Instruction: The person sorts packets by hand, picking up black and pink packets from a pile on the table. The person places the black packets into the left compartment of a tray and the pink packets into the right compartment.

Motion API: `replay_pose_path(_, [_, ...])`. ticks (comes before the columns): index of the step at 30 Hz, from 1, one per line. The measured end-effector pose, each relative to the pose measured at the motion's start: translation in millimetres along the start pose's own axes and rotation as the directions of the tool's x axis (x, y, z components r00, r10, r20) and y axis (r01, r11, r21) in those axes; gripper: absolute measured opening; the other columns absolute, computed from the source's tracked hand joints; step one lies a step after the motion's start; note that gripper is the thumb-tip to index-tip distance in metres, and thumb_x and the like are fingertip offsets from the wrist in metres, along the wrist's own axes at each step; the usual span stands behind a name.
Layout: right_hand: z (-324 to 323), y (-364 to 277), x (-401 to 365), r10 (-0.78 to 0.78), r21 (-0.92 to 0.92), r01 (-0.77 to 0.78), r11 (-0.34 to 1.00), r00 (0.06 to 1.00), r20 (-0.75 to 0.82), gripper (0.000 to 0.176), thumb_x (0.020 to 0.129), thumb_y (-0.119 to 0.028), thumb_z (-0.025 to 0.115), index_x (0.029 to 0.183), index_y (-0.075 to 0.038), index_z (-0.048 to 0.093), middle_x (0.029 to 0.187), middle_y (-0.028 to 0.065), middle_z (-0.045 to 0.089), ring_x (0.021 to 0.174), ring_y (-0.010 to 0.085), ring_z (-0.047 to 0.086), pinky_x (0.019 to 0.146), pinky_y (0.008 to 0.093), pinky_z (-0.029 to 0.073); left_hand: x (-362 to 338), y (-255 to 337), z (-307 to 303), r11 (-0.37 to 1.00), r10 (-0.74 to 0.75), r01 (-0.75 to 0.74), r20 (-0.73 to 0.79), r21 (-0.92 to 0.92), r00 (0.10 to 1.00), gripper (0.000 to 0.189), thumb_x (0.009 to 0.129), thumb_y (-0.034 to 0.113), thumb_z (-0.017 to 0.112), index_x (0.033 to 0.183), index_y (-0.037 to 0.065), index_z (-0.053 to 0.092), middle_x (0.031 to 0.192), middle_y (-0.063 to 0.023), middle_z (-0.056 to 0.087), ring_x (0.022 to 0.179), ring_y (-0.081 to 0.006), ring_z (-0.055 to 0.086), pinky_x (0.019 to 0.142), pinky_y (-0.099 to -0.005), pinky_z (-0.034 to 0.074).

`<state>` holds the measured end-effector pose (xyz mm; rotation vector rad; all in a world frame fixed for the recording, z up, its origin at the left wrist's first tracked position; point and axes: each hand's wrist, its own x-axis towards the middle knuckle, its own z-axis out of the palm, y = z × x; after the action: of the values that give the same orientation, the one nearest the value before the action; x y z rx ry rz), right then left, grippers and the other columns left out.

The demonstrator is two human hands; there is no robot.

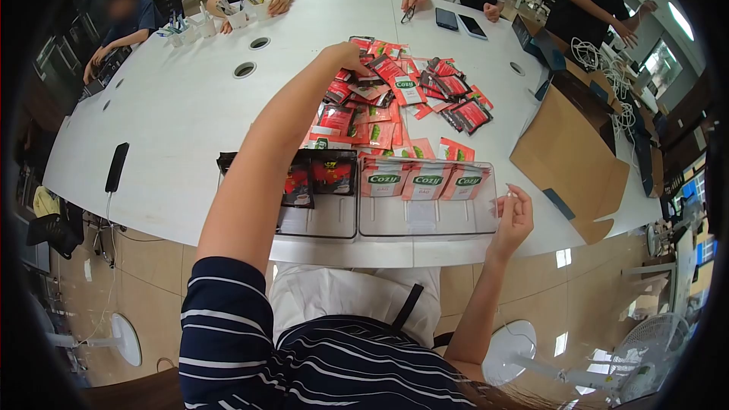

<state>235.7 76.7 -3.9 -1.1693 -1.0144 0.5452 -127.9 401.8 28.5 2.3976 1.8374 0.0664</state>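
Note:
A loose heap of red, pink and black sachets (pixel 374 134) lies on the table in front of me. My left hand (pixel 345 55) reaches into its far left side, touching the sachets; its fingers are mostly hidden. Beside that hand, a red and pink Cozy sachet (pixel 406 89) rests on top. Nearer to me, a clear plastic tray (pixel 463 222) holds upright Cozy sachets (pixel 427 181) along its back. Next to it, another clear tray (pixel 326 220) contains black and red sachets (pixel 332 176), partly behind my left arm. My right hand (pixel 515 215) is at the clear tray's right end, fingers loosely bent and apart, holding nothing.
An opened cardboard box (pixel 569 152) lies to the right, near bundled white cables (pixel 619 83). Two phones (pixel 471 26) and cups of pens (pixel 237 17) are at the far side, where other people sit or stand. A black device (pixel 117 167) with a cable lies left.

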Motion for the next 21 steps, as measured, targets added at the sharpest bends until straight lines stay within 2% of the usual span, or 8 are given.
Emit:
replay_pose_path(1, [-1,1,0,-0.007,-0.001,0.007,1.0,1.0,0.004,0.018,0.092,-0.001,0.049,0.106,0.0,0.06,0.072,0.0001,0.058,0.063,0.0046,0.049,0.057,0.0179,0.038,7,-5,7,1.0,-0.014,0.014,-0.002,-0.025,1.0,0.073,0.054,0.064,0.077,0.087,-0.001,0.071,0.093,-0.0174,0.07,0.084,-0.0302,0.067,0.074,-0.0376,0.052])
replay_pose_path(5, [2,0,1,-0.002,0.001,0.002,1.0,1.0,-0.001,0.017,0.093,-0.001,0.05,0.106,0.0,0.06,0.069,-0.0002,0.057,0.062,0.0041,0.05,0.055,0.0176,0.038,14,-11,6,0.993,-0.112,0.114,0.064,-0.032,0.992,0.085,0.045,0.069,0.079,0.096,0.001,0.071,0.102,-0.0158,0.069,0.09,-0.0291,0.067,0.077,-0.0375,0.052])
replay_pose_path(6, [3,-2,1,0.006,-0.002,-0.006,1.0,1.0,-0.008,0.016,0.093,-0.001,0.05,0.105,0.0,0.06,0.069,-0.0002,0.057,0.062,0.004,0.05,0.055,0.0176,0.038,6,-3,-5,0.989,-0.141,0.147,0.155,-0.022,0.978,0.09,0.041,0.07,0.079,0.098,0.001,0.07,0.104,-0.0137,0.068,0.091,-0.028,0.066,0.078,-0.0371,0.053])
replay_pose_path(10, [3,-5,1,-0.009,-0.011,0.009,1.0,1.0,-0.011,0.016,0.093,-0.002,0.05,0.105,-0.001,0.06,0.067,-0.0005,0.056,0.06,0.0034,0.049,0.055,0.0172,0.038,0,6,-15,0.986,-0.166,0.158,0.244,0.052,0.956,0.093,0.04,0.069,0.081,0.103,0.001,0.069,0.106,-0.0148,0.067,0.094,-0.0276,0.066,0.081,-0.0365,0.052])
replay_pose_path(16, [2,-1,1,-0.03,-0.011,0.03,0.999,1.0,-0.009,0.014,0.093,-0.001,0.05,0.104,0.0,0.059,0.066,0.0004,0.056,0.056,0.0016,0.044,0.052,0.0156,0.034,-16,11,-33,0.994,0.042,-0.043,-0.007,-0.096,0.999,0.089,0.054,0.065,0.078,0.109,-0.002,0.061,0.096,-0.0188,0.067,0.091,-0.0309,0.065,0.079,-0.0369,0.051])
replay_pose_path(19, [3,0,1,-0.024,-0.006,0.024,1.0,1.0,-0.002,0.014,0.093,-0.002,0.05,0.104,0.0,0.059,0.066,0.0001,0.056,0.056,0.0015,0.043,0.052,0.0156,0.034,-33,16,-43,0.955,-0.027,0.012,-0.047,-0.295,0.999,0.079,0.063,0.059,0.076,0.109,-0.003,0.058,0.091,-0.0176,0.067,0.085,-0.0309,0.066,0.076,-0.0378,0.051])
replay_pose_path(20, [3,-1,1,-0.02,-0.009,0.019,1.0,1.0,-0.004,0.014,0.093,-0.002,0.05,0.104,0.0,0.059,0.066,0.0,0.056,0.056,0.0014,0.043,0.052,0.0156,0.034,-40,18,-47,0.939,-0.09,0.067,-0.05,-0.338,0.995,0.065,0.069,0.052,0.073,0.106,0.001,0.056,0.087,-0.0126,0.069,0.083,-0.0271,0.068,0.073,-0.0403,0.052])
replay_pose_path(21, [3,-2,1,-0.017,-0.013,0.016,1.0,1.0,-0.006,0.014,0.093,-0.002,0.05,0.104,0.0,0.059,0.066,-0.0001,0.056,0.056,0.0014,0.043,0.052,0.0156,0.034,-49,19,-48,0.951,-0.083,0.027,-0.172,-0.308,0.982,0.063,0.07,0.051,0.073,0.107,0.003,0.056,0.086,-0.0129,0.069,0.08,-0.0276,0.068,0.072,-0.04,0.052])
